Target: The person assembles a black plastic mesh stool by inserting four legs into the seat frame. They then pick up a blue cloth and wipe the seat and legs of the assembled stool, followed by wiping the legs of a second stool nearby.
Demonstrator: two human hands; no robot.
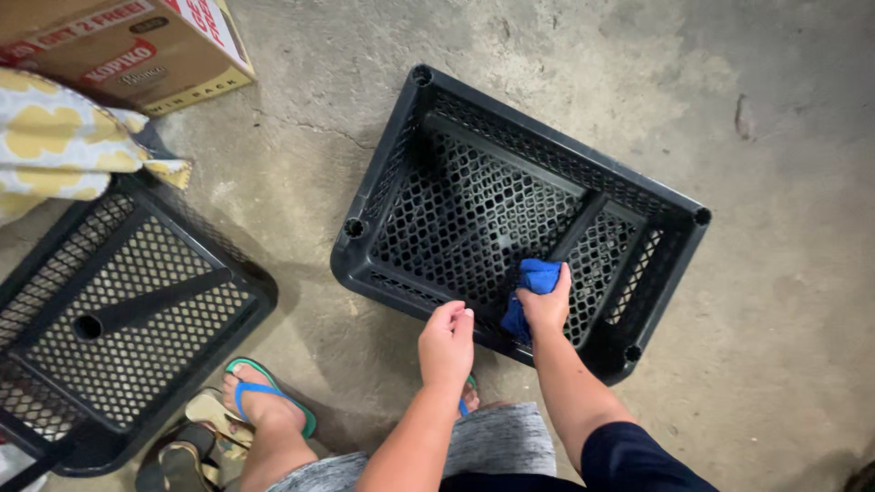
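Right hand (547, 305) — fingers curled tight around a crumpled blue cloth (533, 284), pressing it against the inner face of the near wall of an overturned-looking black plastic crate (437, 137); the cloth bulges above and below the knuckles. Left hand (447, 342) rests on the crate's near rim just beside the right, fingers loosely bent, gripping nothing that can be seen. Both forearms rise from the lower edge, the right in a dark sleeve. The crate lies tilted on bare concrete floor (775, 273), its perforated base facing the camera. A second black crate (36, 273) sits well apart at left, draped with yellow-and-white patterned fabric (55, 137); a brown cardboard box (118, 46) with red-and-white labels occupies the upper-left corner — a foot in a blue-green flip-flop (264, 401) stands between the crates
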